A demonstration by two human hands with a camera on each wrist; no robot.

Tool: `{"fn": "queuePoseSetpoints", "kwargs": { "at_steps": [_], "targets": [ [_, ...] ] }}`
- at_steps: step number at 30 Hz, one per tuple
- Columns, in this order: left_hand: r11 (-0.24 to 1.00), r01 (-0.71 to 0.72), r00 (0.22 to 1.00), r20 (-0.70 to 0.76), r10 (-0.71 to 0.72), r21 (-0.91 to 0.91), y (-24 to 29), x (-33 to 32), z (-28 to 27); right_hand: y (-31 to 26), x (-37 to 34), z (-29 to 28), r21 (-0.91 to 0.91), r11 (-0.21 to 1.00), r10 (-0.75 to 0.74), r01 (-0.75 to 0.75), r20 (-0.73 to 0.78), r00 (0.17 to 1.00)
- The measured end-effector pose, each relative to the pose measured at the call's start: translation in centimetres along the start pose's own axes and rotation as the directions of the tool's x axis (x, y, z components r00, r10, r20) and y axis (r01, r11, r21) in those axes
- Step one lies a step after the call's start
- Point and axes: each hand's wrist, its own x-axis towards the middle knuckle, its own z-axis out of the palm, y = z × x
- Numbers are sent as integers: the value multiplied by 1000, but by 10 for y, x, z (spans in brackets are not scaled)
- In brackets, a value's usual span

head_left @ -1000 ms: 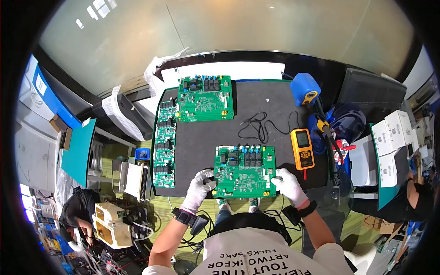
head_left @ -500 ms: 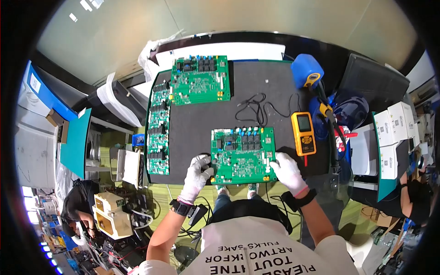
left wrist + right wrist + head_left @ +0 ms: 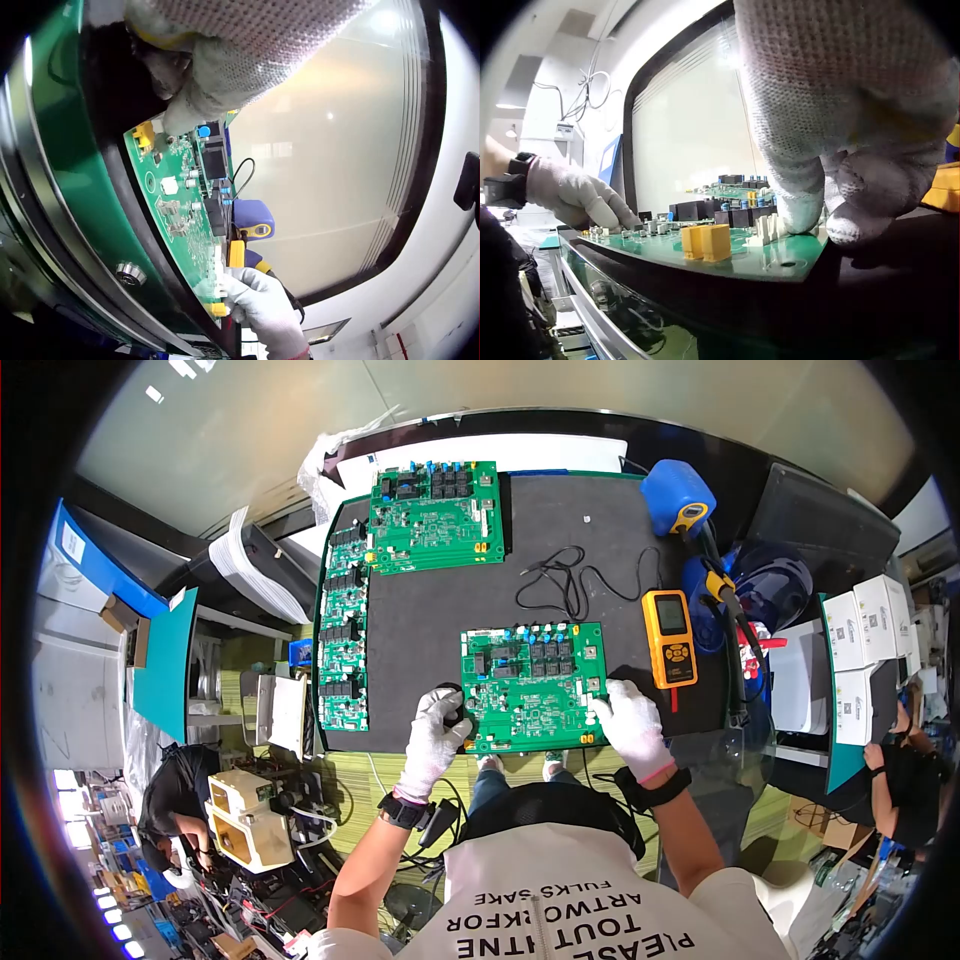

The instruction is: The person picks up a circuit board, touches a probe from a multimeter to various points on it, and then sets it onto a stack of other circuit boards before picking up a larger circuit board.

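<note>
A green circuit board (image 3: 535,705) lies on the black mat at the table's front edge, with black relays, blue parts and white and yellow connectors on top. My gloved left hand (image 3: 432,730) holds its left side near the front corner; in the left wrist view a fingertip presses on the board (image 3: 184,225) beside a yellow connector. At the opposite side, my gloved right hand (image 3: 632,725) grips the edge. In the right wrist view one finger of the right hand (image 3: 840,127) lies on the board's top, the others curled beside its edge.
A second large circuit board (image 3: 435,520) lies at the back left, beside a column of smaller boards (image 3: 343,630). An orange handheld meter (image 3: 670,640) lies to the right, with a black cord (image 3: 570,585) behind. A blue tool (image 3: 680,495) stands at the back right.
The head view has shifted, so the table sits higher in the picture. Both hands remain at the sides of the front board, which keeps its place on the mat.
</note>
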Motion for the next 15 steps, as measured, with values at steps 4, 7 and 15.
{"fn": "queuePoseSetpoints", "kwargs": {
  "at_steps": [4,7,15],
  "targets": [
    [999,-42,999,-30,43,22,-2,-2,2,2,6,-3,-55,998,-16,18,51,999],
    [990,-122,990,-57,126,68,-8,-2,7,4,6,-4,-31,999,-9,10,41,999],
    [999,-25,997,-78,28,39,-2,-3,6,9,12,-20,45,996,79,-81,43,996]
  ]
}}
